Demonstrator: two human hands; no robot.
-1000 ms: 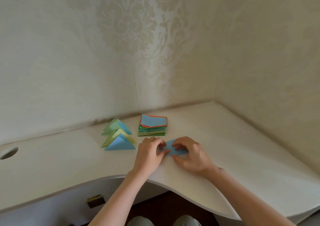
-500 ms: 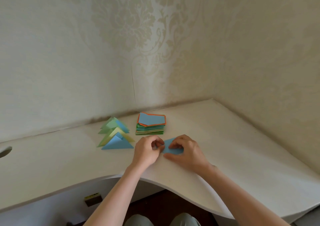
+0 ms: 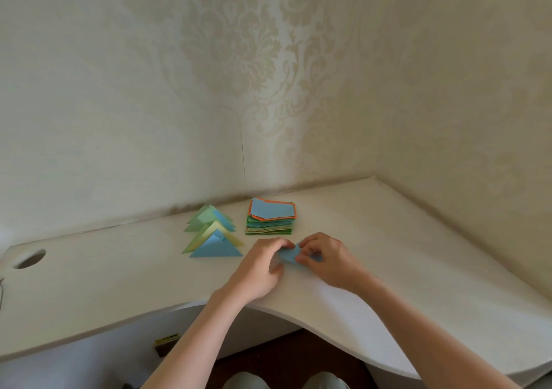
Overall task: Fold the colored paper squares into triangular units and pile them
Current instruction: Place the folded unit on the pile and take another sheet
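A small blue paper (image 3: 290,255) lies partly folded on the white desk between my two hands. My left hand (image 3: 263,267) pinches its left side with curled fingers. My right hand (image 3: 327,261) pinches its right side, thumb under the fingertips; most of the sheet is hidden. Behind them stands a stack of colored paper squares (image 3: 270,221), blue sheet on top over an orange one. To the left lies a pile of folded triangular units (image 3: 213,239) in green, yellow and blue.
The white desk (image 3: 119,281) fills a wallpapered corner and has a curved front edge. A round cable hole (image 3: 30,259) sits at the far left. A small dark object with a yellow label (image 3: 167,344) shows under the desk.
Both hands have shifted slightly along the blue paper, and the fingers have closed in tighter on it. The stack and the triangle pile have not moved.
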